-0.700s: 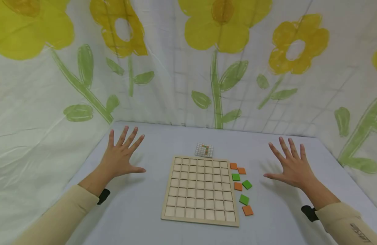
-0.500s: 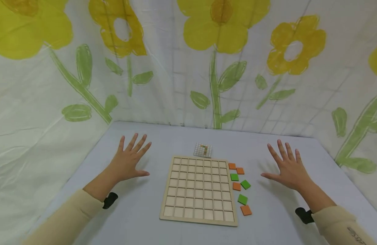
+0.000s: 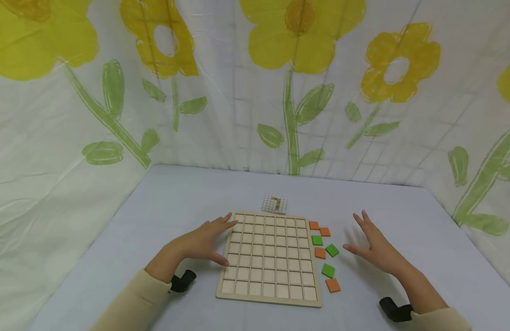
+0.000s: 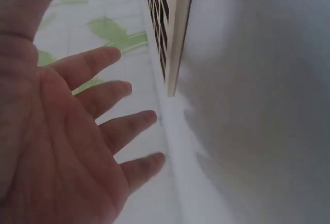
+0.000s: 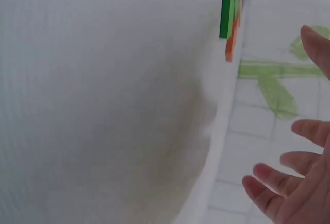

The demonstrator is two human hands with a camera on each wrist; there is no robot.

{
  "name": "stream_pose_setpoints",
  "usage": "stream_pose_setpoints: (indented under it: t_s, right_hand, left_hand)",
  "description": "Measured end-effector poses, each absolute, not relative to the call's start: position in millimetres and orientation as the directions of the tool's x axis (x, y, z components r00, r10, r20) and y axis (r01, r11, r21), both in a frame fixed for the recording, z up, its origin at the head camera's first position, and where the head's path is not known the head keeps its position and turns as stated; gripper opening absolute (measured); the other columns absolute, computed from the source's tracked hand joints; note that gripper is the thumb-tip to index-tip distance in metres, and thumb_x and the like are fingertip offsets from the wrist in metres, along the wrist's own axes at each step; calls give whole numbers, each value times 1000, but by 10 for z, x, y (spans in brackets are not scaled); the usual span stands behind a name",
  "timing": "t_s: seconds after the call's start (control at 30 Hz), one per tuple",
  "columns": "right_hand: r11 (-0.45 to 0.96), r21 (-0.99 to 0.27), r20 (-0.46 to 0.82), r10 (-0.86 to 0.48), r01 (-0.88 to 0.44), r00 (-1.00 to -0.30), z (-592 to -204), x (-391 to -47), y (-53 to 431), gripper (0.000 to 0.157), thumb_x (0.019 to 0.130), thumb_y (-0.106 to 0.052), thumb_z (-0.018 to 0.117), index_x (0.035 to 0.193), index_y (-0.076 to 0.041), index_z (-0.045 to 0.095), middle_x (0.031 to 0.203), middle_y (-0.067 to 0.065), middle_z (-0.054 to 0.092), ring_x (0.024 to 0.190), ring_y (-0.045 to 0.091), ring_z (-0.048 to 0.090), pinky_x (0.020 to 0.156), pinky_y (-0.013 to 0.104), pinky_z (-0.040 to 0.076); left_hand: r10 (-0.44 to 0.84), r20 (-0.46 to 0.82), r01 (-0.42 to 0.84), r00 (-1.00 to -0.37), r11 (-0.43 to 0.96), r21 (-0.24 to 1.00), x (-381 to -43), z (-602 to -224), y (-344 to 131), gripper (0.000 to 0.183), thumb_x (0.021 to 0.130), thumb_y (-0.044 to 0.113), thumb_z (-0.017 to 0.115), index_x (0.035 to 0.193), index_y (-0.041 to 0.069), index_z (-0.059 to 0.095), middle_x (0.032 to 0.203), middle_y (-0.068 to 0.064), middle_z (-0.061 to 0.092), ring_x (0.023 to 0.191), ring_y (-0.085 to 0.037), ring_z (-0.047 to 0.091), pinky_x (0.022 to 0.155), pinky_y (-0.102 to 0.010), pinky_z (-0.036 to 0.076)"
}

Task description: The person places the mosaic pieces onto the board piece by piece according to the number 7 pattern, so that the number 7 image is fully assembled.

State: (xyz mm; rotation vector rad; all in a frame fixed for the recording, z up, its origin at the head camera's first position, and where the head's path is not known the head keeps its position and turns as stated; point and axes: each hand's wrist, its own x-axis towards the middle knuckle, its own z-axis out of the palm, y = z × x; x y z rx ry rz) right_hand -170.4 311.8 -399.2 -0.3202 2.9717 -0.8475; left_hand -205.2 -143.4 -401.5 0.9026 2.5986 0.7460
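Note:
A square wooden grid board (image 3: 269,301) lies on the table in the head view, its compartments bare. At its left side is my left hand (image 3: 203,240), thumb and fingers spread, overlapping the board's edge in that view. The left wrist view has the spread left hand (image 4: 67,131) beside the board's rim (image 4: 178,38), with nothing in it. My right hand (image 3: 376,250) hovers right of several loose orange and green square tiles, among them a green tile (image 3: 328,270) and an orange tile (image 3: 333,285). Its fingers are extended and hold nothing.
Behind the board lies a small card (image 3: 274,203) printed with a grid and a few coloured squares. The white table (image 3: 176,184) ends at a white curtain (image 3: 238,115) painted with yellow flowers. A black strap device (image 3: 183,281) sits at the left wrist.
My left hand has moved right and nearer to me, up to the board's left edge. The right hand has shifted left and nearer, turning sideways. Board and tiles keep their places.

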Motion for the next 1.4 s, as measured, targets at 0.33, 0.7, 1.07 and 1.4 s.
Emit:
stream_pose_setpoints:
  t_s: [0.33,0.7,1.07,1.4]
  right_hand:
    - [778,-585,91,-217,-228,-972,-4061,-1456,2898,64,79,-35,73,130,-2,52,131,16,50,101,21,56,73,24,50]
    - [532,-799,37,-423,-280,-906,-4287,-1304,2910,36,78,-21,75,107,-3,63,102,9,65,84,2,57,74,18,51]
    - [451,-811,88,-537,-374,-839,-4382,-1271,2920,26,76,-20,76,98,-11,66,97,3,65,83,6,57,72,17,49]
    - [465,-788,94,-556,-403,-826,-4402,-1283,2931,25,77,-24,76,98,-13,68,97,2,64,83,5,56,70,17,49]
  left_hand:
    - [646,-104,435,-756,616,657,-2184,-4226,-1359,102,67,43,81,147,13,27,157,-13,8,143,-42,7,117,-58,6]
    - [643,-38,471,-765,598,649,-2195,-4338,-1378,95,67,44,81,144,11,36,156,-8,20,145,-34,8,118,-55,3]
    - [641,-14,489,-767,599,634,-2211,-4376,-1373,95,67,45,80,143,9,37,155,-9,23,145,-32,12,118,-53,3]
    - [649,-8,491,-761,584,646,-2222,-4396,-1365,94,67,45,80,142,8,38,154,-9,24,144,-33,12,118,-54,4]
